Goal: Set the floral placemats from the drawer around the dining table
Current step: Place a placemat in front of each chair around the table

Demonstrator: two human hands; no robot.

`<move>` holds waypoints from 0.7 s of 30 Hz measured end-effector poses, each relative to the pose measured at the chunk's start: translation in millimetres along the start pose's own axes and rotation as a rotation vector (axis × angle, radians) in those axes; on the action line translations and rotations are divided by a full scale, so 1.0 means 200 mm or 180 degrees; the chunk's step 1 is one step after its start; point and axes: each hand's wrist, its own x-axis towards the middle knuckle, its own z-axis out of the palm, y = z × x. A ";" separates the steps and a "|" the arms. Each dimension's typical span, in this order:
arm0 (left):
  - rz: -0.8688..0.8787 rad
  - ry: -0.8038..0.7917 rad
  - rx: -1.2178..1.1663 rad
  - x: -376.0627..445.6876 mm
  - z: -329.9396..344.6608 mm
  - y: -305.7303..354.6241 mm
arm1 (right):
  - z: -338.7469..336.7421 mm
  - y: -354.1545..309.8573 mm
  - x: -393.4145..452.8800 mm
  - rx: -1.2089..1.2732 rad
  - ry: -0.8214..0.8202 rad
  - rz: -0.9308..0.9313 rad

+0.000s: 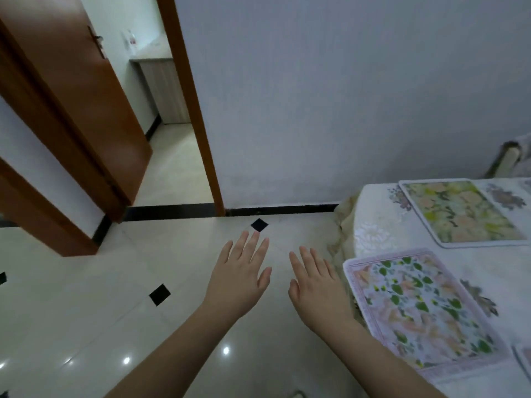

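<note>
Two floral placemats lie flat on the dining table (373,237) at the right. The near placemat (422,308) has a pink border with green leaves. The far placemat (462,212) is yellow-green and peach. A corner of a third mat (524,354) shows at the right edge. My left hand (240,275) and my right hand (314,285) hover over the floor with fingers straight, holding nothing. My right hand is just left of the near placemat, apart from it.
The table wears a white cloth with flower prints, hanging at its left edge. A brown door (74,90) stands open at the left onto a room with a cabinet. The tiled floor (143,326) stretches before me to a white wall.
</note>
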 end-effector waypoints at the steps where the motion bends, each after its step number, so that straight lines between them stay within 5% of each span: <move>1: 0.0078 0.0035 -0.0002 0.08 0.01 0.04 | 0.00 0.06 0.04 0.0012 0.0025 0.0055; 21: 0.2679 0.0057 -0.0348 1.29 0.11 0.82 | 0.06 0.93 0.21 -0.0257 0.0260 0.2403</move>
